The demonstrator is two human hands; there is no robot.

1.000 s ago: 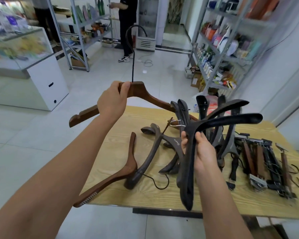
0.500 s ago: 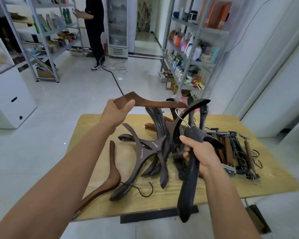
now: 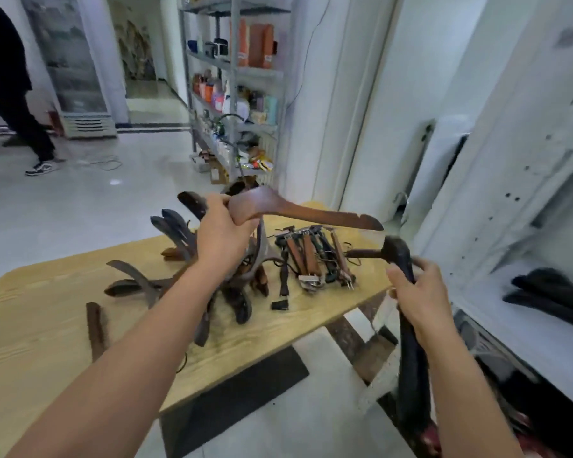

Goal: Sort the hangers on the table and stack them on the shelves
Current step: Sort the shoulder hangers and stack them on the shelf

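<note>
A reddish-brown wooden hanger [image 3: 298, 211] is being held above the light wooden tabletop [image 3: 47, 325] in the left hand [image 3: 224, 239], grip closed around its neck. A black wooden hanger [image 3: 407, 312] is being clasped by the right hand [image 3: 420, 299]. Both should be carried level to the white shelf [image 3: 516, 312] and laid by colour.

1. A glass-door cooler [image 3: 67, 61] stands against the far wall at the left.
2. A person in dark clothes [image 3: 5, 77] stands on the pale floor [image 3: 80, 206] beside it, wearing a dark sneaker [image 3: 42, 167].
3. A thin cable [image 3: 105, 162] lies looped on the floor near that sneaker.
4. A dark mat [image 3: 232, 391] lies on the floor in the foreground.
</note>
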